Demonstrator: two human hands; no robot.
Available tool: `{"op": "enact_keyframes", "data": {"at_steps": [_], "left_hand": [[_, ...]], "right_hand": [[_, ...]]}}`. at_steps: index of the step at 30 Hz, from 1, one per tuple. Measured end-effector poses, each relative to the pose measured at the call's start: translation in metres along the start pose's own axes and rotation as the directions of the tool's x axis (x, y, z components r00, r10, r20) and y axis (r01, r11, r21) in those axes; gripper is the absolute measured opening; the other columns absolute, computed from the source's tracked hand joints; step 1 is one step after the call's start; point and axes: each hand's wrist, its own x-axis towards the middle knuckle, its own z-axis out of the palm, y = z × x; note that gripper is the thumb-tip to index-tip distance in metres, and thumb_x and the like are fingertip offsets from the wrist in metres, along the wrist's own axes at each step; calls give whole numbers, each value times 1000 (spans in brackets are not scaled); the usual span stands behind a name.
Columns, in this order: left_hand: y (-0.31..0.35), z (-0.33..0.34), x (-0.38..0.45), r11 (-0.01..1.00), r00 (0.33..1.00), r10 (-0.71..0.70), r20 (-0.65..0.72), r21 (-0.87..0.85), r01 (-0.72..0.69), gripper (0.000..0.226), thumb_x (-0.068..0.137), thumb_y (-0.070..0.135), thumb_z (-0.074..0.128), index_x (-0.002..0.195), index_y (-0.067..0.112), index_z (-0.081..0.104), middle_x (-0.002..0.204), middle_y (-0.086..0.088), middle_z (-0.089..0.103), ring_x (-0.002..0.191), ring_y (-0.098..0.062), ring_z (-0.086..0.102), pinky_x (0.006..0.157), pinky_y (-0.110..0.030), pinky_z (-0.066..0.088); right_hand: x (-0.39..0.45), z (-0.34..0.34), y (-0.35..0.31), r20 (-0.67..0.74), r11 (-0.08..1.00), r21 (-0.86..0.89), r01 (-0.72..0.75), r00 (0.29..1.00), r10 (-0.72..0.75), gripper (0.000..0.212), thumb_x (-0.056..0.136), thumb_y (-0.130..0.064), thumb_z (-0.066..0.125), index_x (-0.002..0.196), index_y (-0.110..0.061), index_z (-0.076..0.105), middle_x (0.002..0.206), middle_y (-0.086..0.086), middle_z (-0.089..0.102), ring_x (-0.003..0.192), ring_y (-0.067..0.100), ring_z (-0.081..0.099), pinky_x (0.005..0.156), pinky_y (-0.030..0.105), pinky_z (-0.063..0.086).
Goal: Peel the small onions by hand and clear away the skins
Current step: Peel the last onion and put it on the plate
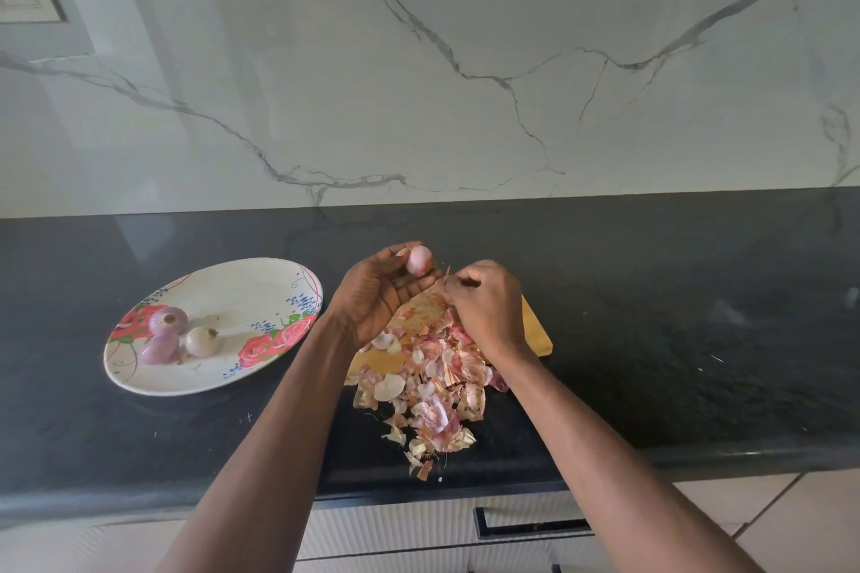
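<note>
— What lies at left on the black tabletop [651, 316]?
— Three peeled onions [179, 335] on a floral plate [242, 288].
— And the hands?
— Left hand [377, 293] cups a small onion [419, 261]; right hand [486, 312], apparently pinching a skin strip [447, 277], works above heaped skins [433, 386] on a cutting board [535, 330].

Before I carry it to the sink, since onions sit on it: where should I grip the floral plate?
Grip the plate at its bare right rim, coming from the right, and steady the near rim. The three onions sit bunched at its left end, so lift level or they may roll.
</note>
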Motion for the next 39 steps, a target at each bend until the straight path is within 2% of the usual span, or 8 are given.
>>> {"op": "enact_keyframes", "data": {"at_steps": [3,10,13,21,27,34,36,39], "left_hand": [[-1,-1,0,999,1000,-18,19,27,18,18,104,11,50,101,-4,59,96,-18,62,90,-30,70,75,-29,61],[-5,-3,3,982,995,-91,-34,163,95,36,104,24,53,122,-6,60,119,-32,66,89,-29,71,73,-35,63],[-4,-2,1,980,996,-82,-24,178,85,28,103,20,54,115,-4,63,114,-32,67,87,-30,71,76,-36,64],[-1,-1,-2,979,993,-109,48,179,99,23,102,4,47,114,-6,64,99,-25,70,83,-29,73,74,-31,62],[0,-1,-3,983,996,-88,-3,160,87,22,84,14,69,100,-1,69,92,-20,71,76,-26,72,74,-31,63],[0,0,-1,981,997,-48,-53,183,57,43,72,18,77,104,-5,60,86,-20,72,68,-25,73,60,-27,62],[0,0,-1,975,998,-35,-55,218,47,41,73,17,78,103,-3,59,87,-22,72,71,-29,73,59,-27,62],[-1,0,-2,962,998,-14,-60,272,30,34,77,15,77,100,-2,59,86,-22,72,74,-33,73,58,-29,61]], "right_hand": [[-1,-1,-2,7,989,-23,144,990,-144,22,82,-2,77,103,-10,76,103,-3,69,91,5,62,78,3,44],[-2,-2,-8,46,968,92,232,971,-237,28,79,-13,84,106,-11,76,103,-2,71,91,7,64,78,10,49],[-2,-2,-8,54,971,58,234,970,-237,29,80,-7,81,108,-11,76,104,0,72,93,9,64,79,7,48],[2,-1,-2,46,980,10,201,979,-201,15,85,-2,75,99,-8,73,99,1,69,88,7,61,76,10,48],[0,-1,-1,82,991,81,106,990,-113,7,89,-7,73,89,-12,69,88,-4,68,81,3,61,68,16,46],[-2,-1,-7,29,969,78,234,971,-237,20,85,-16,80,104,-9,78,98,-3,71,89,5,65,77,13,51],[-2,-4,-8,20,974,109,200,979,-204,10,85,-11,78,95,-15,79,92,-11,72,87,3,66,75,16,52],[-3,-11,-13,78,976,189,111,989,-128,30,89,-6,73,74,-32,72,77,-30,70,79,-5,66,70,10,48]]}}
